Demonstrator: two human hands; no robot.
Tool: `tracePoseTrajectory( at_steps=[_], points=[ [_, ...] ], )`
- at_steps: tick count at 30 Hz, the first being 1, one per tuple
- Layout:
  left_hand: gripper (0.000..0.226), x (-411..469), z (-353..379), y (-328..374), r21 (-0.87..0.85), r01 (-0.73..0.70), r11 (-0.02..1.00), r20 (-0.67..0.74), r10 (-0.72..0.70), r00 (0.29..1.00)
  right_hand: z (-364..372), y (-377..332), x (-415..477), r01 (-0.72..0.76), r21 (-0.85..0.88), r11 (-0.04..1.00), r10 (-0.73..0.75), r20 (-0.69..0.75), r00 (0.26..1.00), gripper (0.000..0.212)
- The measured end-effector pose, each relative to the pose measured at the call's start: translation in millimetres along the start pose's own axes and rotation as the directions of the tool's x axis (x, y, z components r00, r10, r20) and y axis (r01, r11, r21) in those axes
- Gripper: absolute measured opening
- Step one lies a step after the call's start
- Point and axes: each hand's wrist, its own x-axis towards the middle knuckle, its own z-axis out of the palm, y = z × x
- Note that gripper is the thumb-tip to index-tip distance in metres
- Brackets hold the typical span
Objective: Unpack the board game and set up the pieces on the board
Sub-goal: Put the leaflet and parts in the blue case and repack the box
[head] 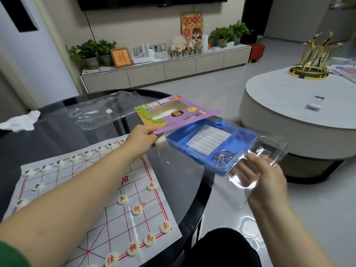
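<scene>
My left hand (141,136) pinches the near corner of a purple printed card (174,112), lifted off a blue plastic tray (238,145). The tray holds a white instruction sheet (209,139) and a bunch of metal rings (223,158). My right hand (264,182) grips the clear plastic blister cover (269,151) at the tray's near right end, held in the air past the table edge. Below my left arm lies a white Chinese chess sheet (96,189) with red lines. Round pale chess pieces (137,210) with red or green characters stand on it.
The chess sheet lies on a dark round glass table (57,135). A clear plastic bag (100,110) and a crumpled white tissue (21,121) lie at its far side. A white oval coffee table (289,105) with a gold ornament (312,60) stands to the right.
</scene>
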Motion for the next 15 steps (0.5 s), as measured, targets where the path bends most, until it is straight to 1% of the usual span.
tracePoseTrajectory(
  at_steps=[2,4,6,8,9,11,12,15],
  points=[
    [0.027,-0.2,4.7,-3.4,0.013,0.022,1.000,0.008,-0.022,1.000,-1.5,9.2,-1.8,0.025,0.045,0.999,-0.023,-0.042,0.999,0.024],
    [0.026,-0.4,9.1,-8.0,0.020,0.040,0.999,0.002,-0.040,0.999,-2.6,16.7,-3.8,0.041,0.049,0.998,-0.037,-0.075,0.996,0.022],
    [0.026,0.3,12.2,-13.6,0.035,0.054,0.998,-0.002,-0.054,0.999,-4.4,23.2,-5.3,0.040,0.039,0.998,-0.038,-0.065,0.997,0.024],
    [0.026,0.8,13.6,-18.2,0.082,0.062,0.995,0.004,-0.062,0.998,-9.4,27.9,-4.6,0.000,0.004,1.000,0.000,-0.047,0.999,0.023],
    [0.026,1.2,13.6,-19.9,0.101,0.062,0.993,0.002,-0.063,0.998,-12.2,29.1,-3.2,-0.028,-0.031,0.999,0.026,-0.051,0.998,0.029],
    [0.027,1.6,12.9,-21.4,0.137,0.063,0.989,-0.010,-0.062,0.998,-18.0,28.6,0.5,-0.066,-0.113,0.991,0.058,-0.075,0.996,0.054],
    [0.027,1.8,12.8,-21.6,0.151,0.063,0.987,-0.014,-0.061,0.998,-20.3,27.2,2.4,-0.067,-0.151,0.986,0.054,-0.090,0.994,0.064],
    [0.029,1.3,14.0,-21.5,0.170,0.041,0.985,-0.014,-0.039,0.999,-24.8,24.5,7.7,-0.044,-0.271,0.962,0.009,-0.128,0.992,0.078]
  ],
)
